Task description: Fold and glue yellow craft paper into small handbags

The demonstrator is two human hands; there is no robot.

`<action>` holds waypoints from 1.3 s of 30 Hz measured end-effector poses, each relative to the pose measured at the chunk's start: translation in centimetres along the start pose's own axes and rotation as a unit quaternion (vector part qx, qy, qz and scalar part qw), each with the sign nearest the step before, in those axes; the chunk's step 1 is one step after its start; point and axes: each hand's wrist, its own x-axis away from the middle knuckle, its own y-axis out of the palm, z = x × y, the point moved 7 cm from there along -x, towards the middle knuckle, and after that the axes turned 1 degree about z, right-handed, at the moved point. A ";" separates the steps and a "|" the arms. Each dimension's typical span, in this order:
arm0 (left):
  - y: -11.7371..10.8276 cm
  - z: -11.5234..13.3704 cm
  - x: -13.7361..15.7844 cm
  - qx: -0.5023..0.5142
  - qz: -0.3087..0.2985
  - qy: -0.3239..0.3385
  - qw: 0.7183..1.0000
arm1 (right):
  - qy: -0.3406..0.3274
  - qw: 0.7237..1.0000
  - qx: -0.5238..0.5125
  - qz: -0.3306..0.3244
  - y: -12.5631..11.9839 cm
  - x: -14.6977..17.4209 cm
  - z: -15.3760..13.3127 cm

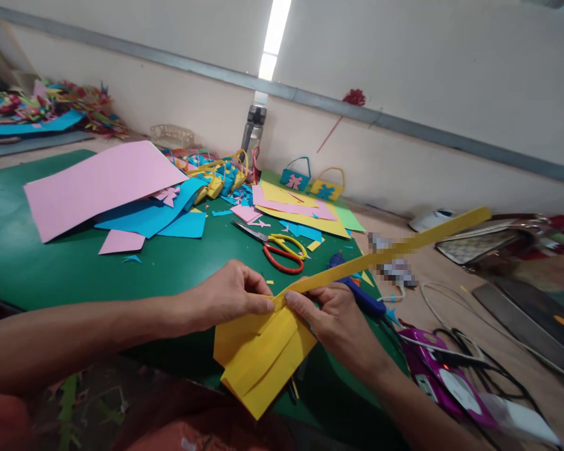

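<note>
A folded yellow paper piece (266,351) with layered flaps hangs between my hands near the table's front edge. A long narrow yellow paper strip (357,266) lies along its top edge and sticks out to the upper right. My left hand (237,291) pinches the top edge between thumb and fingers. Close beside it, my right hand (329,310) presses strip and paper together, its thumb on the near side. Just beyond are open scissors (284,250) with red and yellow handles. A blue glue gun (364,294) lies partly hidden behind my right hand.
Pink sheets (106,181) and blue sheets (150,210) cover the green mat's left. Small paper bags (326,185) and a bottle (254,128) stand by the wall. A purple power strip (444,373) with cables and a handbag (479,241) lie right.
</note>
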 end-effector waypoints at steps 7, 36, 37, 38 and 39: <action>0.3 -0.1 0.1 0.044 -0.015 -0.014 0.999 | -0.027 0.997 0.070 0.003 -0.4 0.2 -0.7; -0.8 0.6 0.0 -0.020 0.090 0.047 0.995 | 0.105 0.959 -0.238 -0.116 2.3 0.1 1.6; -0.8 0.6 0.0 -0.025 0.094 0.049 0.994 | 0.113 0.959 -0.233 -0.118 2.4 0.1 1.7; -0.7 0.6 0.0 -0.025 0.091 0.048 0.994 | 0.117 0.959 -0.230 -0.119 2.4 0.2 1.7; -0.6 0.6 -0.1 -0.022 0.082 0.045 0.995 | 0.119 0.960 -0.226 -0.118 2.4 0.2 1.7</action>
